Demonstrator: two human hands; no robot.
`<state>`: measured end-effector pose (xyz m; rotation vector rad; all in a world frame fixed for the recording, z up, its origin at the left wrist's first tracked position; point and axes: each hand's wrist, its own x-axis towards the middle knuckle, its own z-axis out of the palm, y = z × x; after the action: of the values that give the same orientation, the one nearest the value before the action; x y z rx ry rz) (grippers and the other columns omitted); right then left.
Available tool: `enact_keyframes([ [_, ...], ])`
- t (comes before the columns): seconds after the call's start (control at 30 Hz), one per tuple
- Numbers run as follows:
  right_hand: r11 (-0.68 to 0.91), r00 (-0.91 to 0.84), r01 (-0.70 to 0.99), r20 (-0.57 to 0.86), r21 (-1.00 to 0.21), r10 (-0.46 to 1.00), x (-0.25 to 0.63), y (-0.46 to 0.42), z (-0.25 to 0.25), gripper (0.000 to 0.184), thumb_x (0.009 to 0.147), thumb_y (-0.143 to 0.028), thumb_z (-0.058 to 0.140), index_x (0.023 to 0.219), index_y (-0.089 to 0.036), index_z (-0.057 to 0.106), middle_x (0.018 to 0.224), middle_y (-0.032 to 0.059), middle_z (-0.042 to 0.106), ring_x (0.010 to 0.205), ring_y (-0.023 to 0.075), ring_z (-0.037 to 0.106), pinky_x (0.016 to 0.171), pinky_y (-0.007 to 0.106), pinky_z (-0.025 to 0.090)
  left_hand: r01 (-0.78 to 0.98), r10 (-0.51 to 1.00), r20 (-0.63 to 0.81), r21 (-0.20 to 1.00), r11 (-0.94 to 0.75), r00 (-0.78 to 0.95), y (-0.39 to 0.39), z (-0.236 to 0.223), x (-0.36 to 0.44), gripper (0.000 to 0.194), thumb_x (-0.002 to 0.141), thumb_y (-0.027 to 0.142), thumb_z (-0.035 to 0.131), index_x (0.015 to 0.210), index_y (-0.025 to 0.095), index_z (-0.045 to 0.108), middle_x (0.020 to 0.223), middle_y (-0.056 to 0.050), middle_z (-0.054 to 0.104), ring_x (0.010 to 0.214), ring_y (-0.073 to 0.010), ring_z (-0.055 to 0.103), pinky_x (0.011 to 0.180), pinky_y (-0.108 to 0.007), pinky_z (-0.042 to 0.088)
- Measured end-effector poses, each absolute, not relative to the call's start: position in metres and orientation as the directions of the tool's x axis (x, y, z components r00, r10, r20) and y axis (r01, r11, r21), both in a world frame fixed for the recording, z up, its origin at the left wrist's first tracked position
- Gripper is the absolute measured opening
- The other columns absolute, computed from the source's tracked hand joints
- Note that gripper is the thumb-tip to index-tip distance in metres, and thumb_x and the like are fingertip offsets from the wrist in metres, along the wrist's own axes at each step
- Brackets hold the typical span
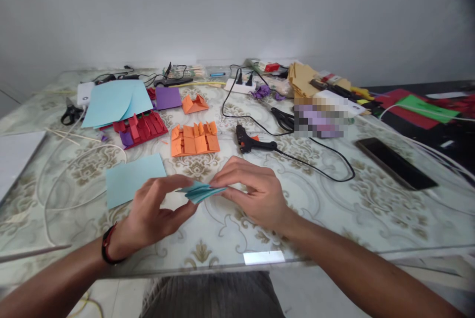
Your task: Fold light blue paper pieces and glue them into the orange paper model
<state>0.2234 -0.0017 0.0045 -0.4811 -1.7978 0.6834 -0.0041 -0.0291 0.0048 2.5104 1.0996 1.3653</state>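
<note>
A small piece of folded light-blue paper (200, 192) is held up between my two hands, above the near middle of the table. My left hand (156, 209) pinches its left side between thumb and fingers. The right end sits between the thumb and fingertips of my right hand (252, 187). Several pleat-like layers show along the paper's near edge. Beside my left hand lies a flat light-blue sheet (131, 179). Beyond the hands are a folded orange paper piece (195, 139) with raised flaps and a similar red one (143, 129).
A black glue gun (252, 141) lies past my right hand, its cable looping right. Farther off are a white power strip (240, 85), black-handled scissors (282, 119) and stacked blue sheets (117, 101). A phone (395, 163) lies at right; a white cable (46, 199) curves at left.
</note>
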Motion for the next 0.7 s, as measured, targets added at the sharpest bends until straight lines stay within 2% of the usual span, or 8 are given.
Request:
enact_keyframes([
  [0.13,0.778,-0.324,0.004,0.735,-0.628,0.595,0.224,-0.002,0.005,0.011,0.087,-0.003,0.075,0.093,-0.013,0.077,0.085,0.0112,0.078,0.081,0.0192,0.07,0.073,0.034,0.057,0.449,0.626,0.668,0.452,-0.771,0.402,-0.029,0.007,-0.003,0.051,0.091,0.013,0.072,0.136,0.019,0.051,0.094,-0.004,0.083,0.08,-0.0159,0.081,0.077,-0.025,0.064],
  [0.2,0.781,-0.325,0.02,0.735,-0.624,0.596,0.224,-0.003,0.004,0.01,0.088,-0.005,0.074,0.093,-0.013,0.077,0.085,0.0108,0.078,0.082,0.0188,0.07,0.074,0.034,0.057,0.446,0.63,0.661,0.458,-0.769,0.408,-0.03,0.012,-0.002,0.047,0.09,0.01,0.071,0.133,0.019,0.053,0.09,-0.002,0.083,0.079,-0.0146,0.081,0.078,-0.023,0.064],
  [0.3,0.733,-0.326,0.047,0.683,-0.679,0.654,0.224,-0.005,0.004,0.005,0.091,-0.01,0.074,0.089,-0.015,0.075,0.084,0.0083,0.076,0.08,0.0176,0.068,0.073,0.032,0.055,0.477,0.691,0.622,0.512,-0.714,0.367,-0.03,0.014,-0.001,0.037,0.088,0.013,0.076,0.12,0.02,0.06,0.088,0.0,0.081,0.074,-0.0129,0.078,0.068,-0.019,0.062],
  [0.43,0.498,-0.374,0.165,0.413,-0.851,0.831,0.222,-0.004,0.004,0.011,0.091,-0.025,0.076,0.084,-0.017,0.073,0.081,0.0027,0.071,0.076,0.0155,0.065,0.072,0.029,0.05,0.488,0.807,0.515,0.646,-0.587,0.29,-0.026,0.006,0.001,0.032,0.086,0.022,0.08,0.114,0.021,0.064,0.085,0.0,0.074,0.071,-0.0124,0.071,0.06,-0.02,0.057],
  [0.5,0.397,-0.404,0.223,0.286,-0.89,0.869,0.222,-0.003,0.004,0.016,0.093,-0.029,0.074,0.082,-0.018,0.071,0.079,0.0006,0.07,0.075,0.0144,0.063,0.073,0.028,0.048,0.434,0.859,0.425,0.741,-0.512,0.286,-0.021,0.003,0.001,0.033,0.088,0.024,0.078,0.118,0.021,0.064,0.078,0.002,0.07,0.069,-0.0125,0.069,0.062,-0.022,0.057],
  [0.6,0.317,-0.405,0.252,0.198,-0.914,0.893,0.222,-0.001,0.003,0.021,0.095,-0.032,0.069,0.08,-0.017,0.069,0.074,-0.0009,0.066,0.071,0.0136,0.058,0.07,0.027,0.044,0.289,0.931,0.182,0.916,-0.277,0.317,-0.013,0.002,0.002,0.038,0.091,0.028,0.075,0.125,0.02,0.061,0.077,0.002,0.073,0.072,-0.0155,0.075,0.07,-0.027,0.062],
  [0.7,0.225,-0.362,0.208,0.138,-0.952,0.922,0.223,0.001,0.002,0.025,0.092,-0.036,0.07,0.077,-0.017,0.066,0.07,-0.0019,0.059,0.068,0.0131,0.052,0.066,0.027,0.039,0.264,0.928,-0.042,0.962,-0.062,0.371,-0.007,0.005,0.002,0.025,0.09,0.036,0.076,0.105,0.017,0.071,0.08,-0.003,0.079,0.073,-0.0197,0.079,0.068,-0.028,0.064],
])
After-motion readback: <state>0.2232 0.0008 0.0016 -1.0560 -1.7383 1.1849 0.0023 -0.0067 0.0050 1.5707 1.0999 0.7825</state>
